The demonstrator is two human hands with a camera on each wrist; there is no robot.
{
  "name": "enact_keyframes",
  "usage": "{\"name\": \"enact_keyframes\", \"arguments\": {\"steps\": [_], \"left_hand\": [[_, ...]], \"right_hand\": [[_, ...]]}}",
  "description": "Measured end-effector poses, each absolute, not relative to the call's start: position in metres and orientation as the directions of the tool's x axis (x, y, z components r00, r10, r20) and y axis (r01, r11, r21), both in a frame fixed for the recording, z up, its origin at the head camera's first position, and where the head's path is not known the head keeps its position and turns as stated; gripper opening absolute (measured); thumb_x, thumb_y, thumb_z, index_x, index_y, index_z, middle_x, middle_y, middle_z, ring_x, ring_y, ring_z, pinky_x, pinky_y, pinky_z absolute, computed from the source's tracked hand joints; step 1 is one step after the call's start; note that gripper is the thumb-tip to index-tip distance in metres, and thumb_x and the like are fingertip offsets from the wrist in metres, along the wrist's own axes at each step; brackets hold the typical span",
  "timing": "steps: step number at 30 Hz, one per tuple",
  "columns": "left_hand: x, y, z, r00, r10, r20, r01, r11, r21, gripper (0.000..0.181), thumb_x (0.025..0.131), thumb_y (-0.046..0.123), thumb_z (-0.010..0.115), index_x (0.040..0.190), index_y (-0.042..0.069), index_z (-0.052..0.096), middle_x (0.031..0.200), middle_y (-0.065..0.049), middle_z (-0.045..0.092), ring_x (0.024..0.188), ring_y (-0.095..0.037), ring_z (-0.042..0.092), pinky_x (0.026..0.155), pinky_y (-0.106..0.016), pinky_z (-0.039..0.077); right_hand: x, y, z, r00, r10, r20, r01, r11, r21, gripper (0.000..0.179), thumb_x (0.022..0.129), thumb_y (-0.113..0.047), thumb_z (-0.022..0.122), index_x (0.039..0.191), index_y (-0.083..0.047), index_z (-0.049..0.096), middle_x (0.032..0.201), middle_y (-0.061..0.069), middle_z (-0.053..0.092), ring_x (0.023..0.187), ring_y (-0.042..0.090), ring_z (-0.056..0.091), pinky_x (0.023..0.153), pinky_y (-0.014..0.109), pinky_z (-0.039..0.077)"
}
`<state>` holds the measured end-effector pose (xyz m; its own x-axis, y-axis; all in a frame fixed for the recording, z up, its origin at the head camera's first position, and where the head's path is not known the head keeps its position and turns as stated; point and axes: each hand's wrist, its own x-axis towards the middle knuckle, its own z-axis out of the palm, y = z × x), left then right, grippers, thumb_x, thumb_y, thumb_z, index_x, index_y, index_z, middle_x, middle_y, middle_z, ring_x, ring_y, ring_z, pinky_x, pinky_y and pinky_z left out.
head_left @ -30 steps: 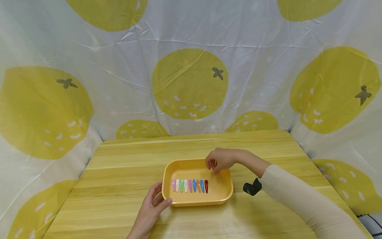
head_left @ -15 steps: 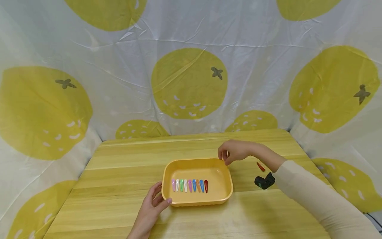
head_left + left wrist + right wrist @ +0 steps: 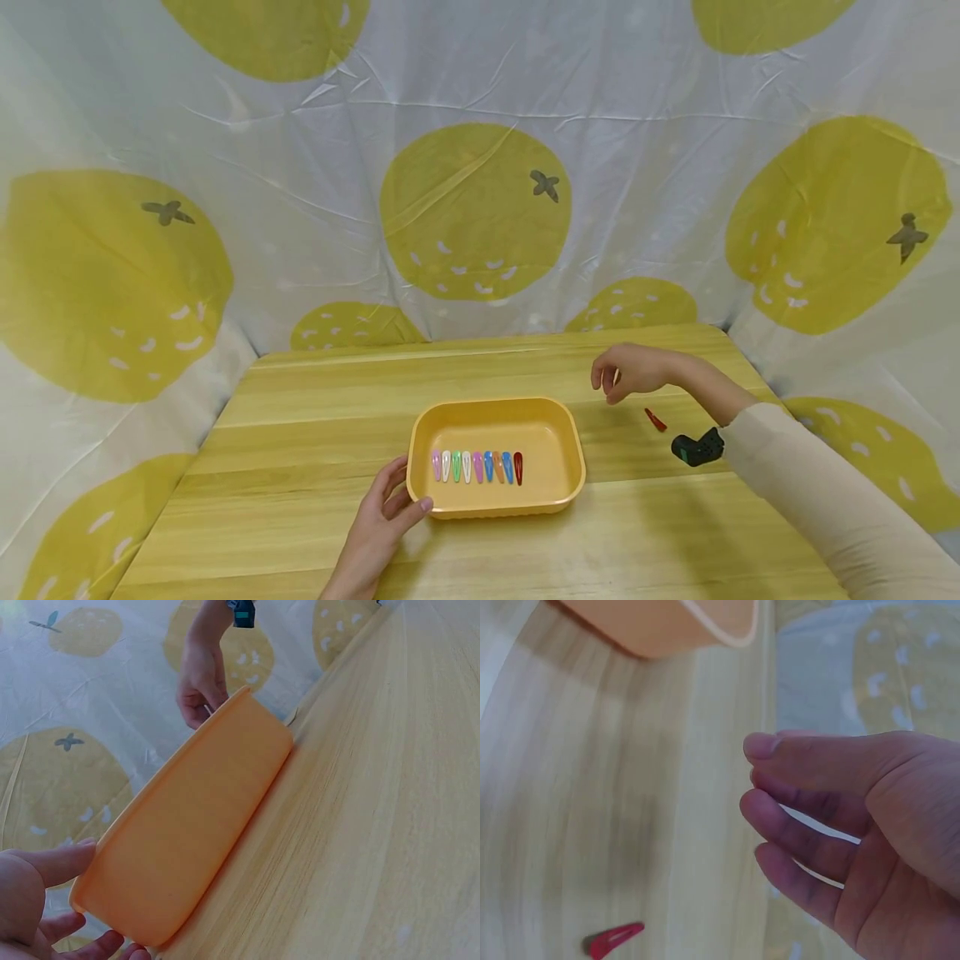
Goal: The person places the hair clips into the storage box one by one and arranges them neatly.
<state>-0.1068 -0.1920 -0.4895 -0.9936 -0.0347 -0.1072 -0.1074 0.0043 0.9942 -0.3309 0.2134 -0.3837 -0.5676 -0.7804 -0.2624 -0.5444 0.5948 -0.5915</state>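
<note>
A yellow plastic basin [image 3: 543, 433] stands on the wooden table. Inside it several snap hair clips lie side by side in a row, from a pink hair clip [image 3: 437, 465] at the left to a dark red hair clip [image 3: 518, 468] at the right. My left hand [image 3: 384, 508] grips the basin's left end, thumb at the rim and fingers against the outer wall. Beyond the basin's right side, my right hand [image 3: 633, 371] hovers with loosely bent fingers, holding nothing. A single red hair clip [image 3: 656, 419] lies on the table below it, also visible in the right wrist view.
The wooden table [image 3: 315, 433] reaches back to a white curtain [image 3: 637, 192] printed with yellow fruit. A dark wrist camera [image 3: 697, 448] sits by the right sleeve [image 3: 840, 500].
My right hand has come out of the basin and moved right, over the table near the red hair clip, which was hidden at first. My left hand and the row of clips stay put.
</note>
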Motion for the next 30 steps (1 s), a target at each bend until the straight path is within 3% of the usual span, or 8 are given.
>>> {"name": "enact_keyframes", "arguments": {"steps": [15, 26, 30], "left_hand": [[-0.107, -0.192, -0.491, -0.992, -0.038, -0.117, -0.117, 0.002, 0.993, 0.077, 0.093, 0.012, 0.079, 0.156, 0.006, 0.035, 0.155, -0.021, 0.042, 0.137, -0.043, 0.048, 0.105, -0.048, 0.049], [-0.108, -0.191, -0.491, -0.992, -0.036, -0.118, -0.118, 0.000, 0.993, 0.076, 0.094, 0.013, 0.079, 0.156, 0.008, 0.036, 0.155, -0.019, 0.042, 0.136, -0.041, 0.049, 0.105, -0.046, 0.049], [-0.108, -0.192, -0.490, -0.992, -0.042, -0.117, -0.117, 0.007, 0.993, 0.076, 0.094, 0.012, 0.079, 0.156, 0.007, 0.036, 0.155, -0.020, 0.043, 0.136, -0.041, 0.049, 0.105, -0.046, 0.049]], "right_hand": [[-0.330, 0.278, -0.417, -0.689, -0.648, -0.325, -0.385, 0.707, -0.593, 0.016, 0.091, -0.002, 0.074, 0.104, 0.000, 0.067, 0.090, 0.002, 0.065, 0.075, 0.016, 0.056, 0.066, 0.032, 0.048], [-0.320, 0.313, -0.452, -0.725, -0.592, -0.352, -0.219, 0.683, -0.697, 0.018, 0.091, -0.007, 0.079, 0.100, 0.002, 0.066, 0.081, 0.002, 0.061, 0.067, 0.015, 0.050, 0.058, 0.025, 0.041], [-0.316, 0.307, -0.459, -0.745, -0.567, -0.350, -0.213, 0.700, -0.681, 0.020, 0.091, -0.011, 0.080, 0.091, 0.000, 0.063, 0.073, 0.000, 0.054, 0.063, 0.013, 0.044, 0.059, 0.025, 0.037]]}}
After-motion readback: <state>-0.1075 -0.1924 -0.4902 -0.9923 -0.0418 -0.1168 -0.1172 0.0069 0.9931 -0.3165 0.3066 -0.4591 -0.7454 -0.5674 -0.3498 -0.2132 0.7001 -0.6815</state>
